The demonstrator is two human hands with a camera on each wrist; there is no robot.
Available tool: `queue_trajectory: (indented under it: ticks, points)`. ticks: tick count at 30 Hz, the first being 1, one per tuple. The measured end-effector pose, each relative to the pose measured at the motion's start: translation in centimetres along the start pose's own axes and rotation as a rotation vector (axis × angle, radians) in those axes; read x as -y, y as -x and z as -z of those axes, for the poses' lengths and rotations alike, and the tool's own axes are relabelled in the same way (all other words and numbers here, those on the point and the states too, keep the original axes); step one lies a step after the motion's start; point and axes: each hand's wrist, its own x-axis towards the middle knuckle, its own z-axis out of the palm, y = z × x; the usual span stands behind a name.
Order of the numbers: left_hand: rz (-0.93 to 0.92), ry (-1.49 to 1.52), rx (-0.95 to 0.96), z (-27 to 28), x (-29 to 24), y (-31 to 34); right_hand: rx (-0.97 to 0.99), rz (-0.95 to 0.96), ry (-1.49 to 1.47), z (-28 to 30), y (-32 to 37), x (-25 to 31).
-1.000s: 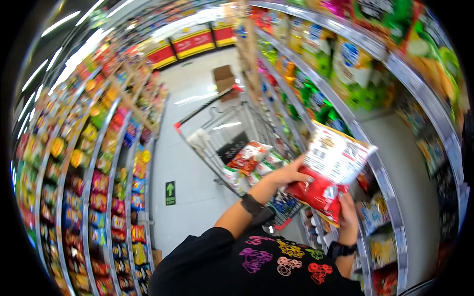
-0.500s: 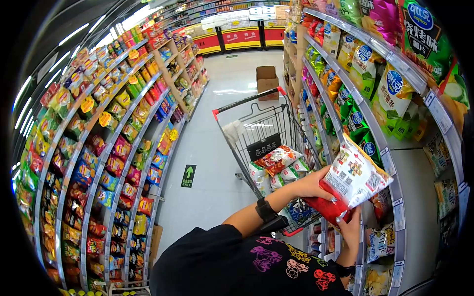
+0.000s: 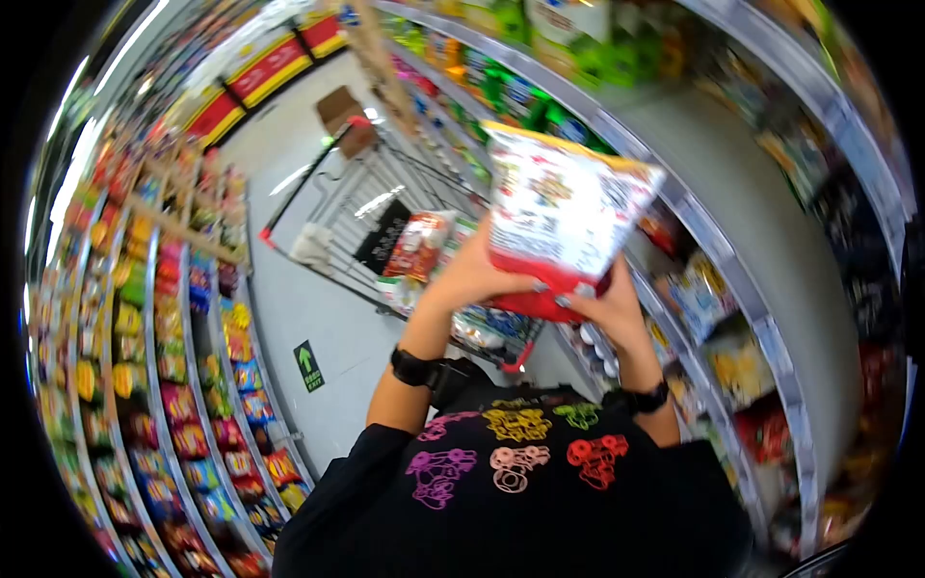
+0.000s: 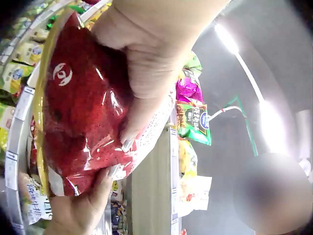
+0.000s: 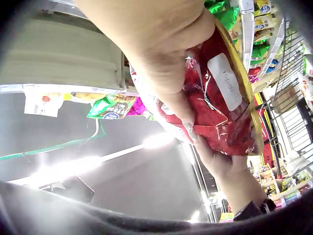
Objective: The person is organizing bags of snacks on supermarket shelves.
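A puffy snack bag (image 3: 568,207), white with a red lower part and yellow edging, is held up in front of the chest. My left hand (image 3: 472,275) grips its lower left side, thumb across the printed face. On the lower right side my right hand (image 3: 619,306) grips it too, the two thumbs pointing toward each other. The red end of the bag (image 4: 83,107) fills much of the left wrist view. A pale label (image 5: 225,81) shows on the red end in the right wrist view. Most of the other fingers are hidden behind the bag.
A wire shopping cart (image 3: 332,217) stands ahead to the left, several bags inside, among them a red-and-white bag (image 3: 421,246). Shelving (image 3: 713,241) runs close along the right; snack racks (image 3: 159,385) line the left. A cardboard box (image 3: 345,118) sits beyond the cart.
Both hands have brought the bag leftward, more in front of the chest, and its printed face now sits squarer to the head view. The head view has tilted, shifting the cart left.
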Motion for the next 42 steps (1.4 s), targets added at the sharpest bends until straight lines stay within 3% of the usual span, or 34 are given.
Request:
queue_trajectory:
  ticks: [14,29,33,37,39,41,42]
  points:
    - [0.098,0.308,0.004,-2.9,1.0,-1.7,-0.137,0.023,0.073,1.9,2.3,3.1]
    - [0.115,0.187,0.118,-4.2,1.8,-2.5,-0.239,-0.063,0.125,3.8,4.1,2.5]
    - [0.187,0.189,0.141,-3.5,3.6,-2.5,-0.213,-0.104,0.256,4.2,4.0,1.2]
    - [0.377,0.148,0.241,-0.5,6.8,-2.2,-0.166,-0.187,0.36,2.6,3.6,-0.2]
    - [0.365,0.327,0.25,0.2,7.8,-1.5,-0.106,-0.226,0.492,1.9,3.5,-1.7]
    - [0.583,0.388,0.203,1.6,10.5,-0.4,-0.008,-0.236,0.289,2.3,2.4,-5.9]
    - [0.704,0.4,0.165,2.3,12.5,0.2,-0.018,-0.39,0.075,1.9,2.4,-7.2]
